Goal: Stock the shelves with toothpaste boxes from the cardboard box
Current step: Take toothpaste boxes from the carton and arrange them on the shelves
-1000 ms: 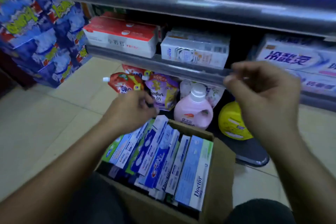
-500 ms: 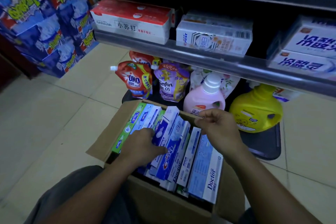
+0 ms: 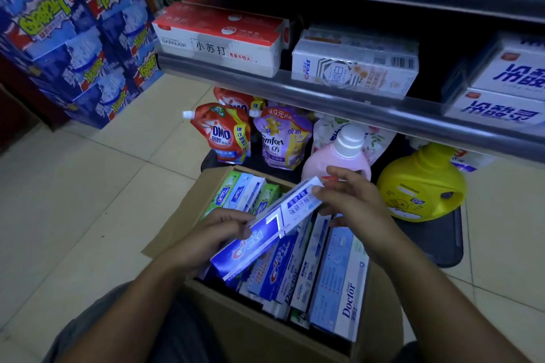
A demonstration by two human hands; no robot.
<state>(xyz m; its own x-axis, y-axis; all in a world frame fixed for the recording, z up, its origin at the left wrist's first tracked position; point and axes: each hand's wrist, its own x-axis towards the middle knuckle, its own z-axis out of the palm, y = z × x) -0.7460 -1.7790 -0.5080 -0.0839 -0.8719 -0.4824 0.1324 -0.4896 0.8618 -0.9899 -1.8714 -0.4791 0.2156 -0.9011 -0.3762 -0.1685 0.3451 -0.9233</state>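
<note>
Crouched in a shop aisle, a person holds a blue-and-white Crest toothpaste box just above the open top of the cardboard box on the tiled floor. The pack is tilted, with its far end raised toward the cardboard box's back rim and its near end low over the stock inside.

The left hand grips the near end, its fingers curled over one long edge. The right hand pinches the far end between the thumb and bent fingertips. Neither hand has hold of anything else.

Under the lifted pack, the remaining toothpaste boxes stand on edge in tight rows and fill most of the cardboard box, so the job looks barely begun. Above and beyond the cardboard box runs the metal shelf, which carries stacked toothpaste cartons. Just behind the cardboard box, at floor level, stand a pink bottle, a yellow jug and two detergent pouches.

The pack appears light. It is made of thin card that is probably stiff along its length but easily dented at the corners and end flaps. Its glossy print could slip under a loose grip.

Holding both ends suits drawing it clear of its neighbours. For shelving, a firm but gentle pinch across the long narrow sides near the middle would likely serve better, because it leaves the ends free to slide in against the stock on the shelf.
</note>
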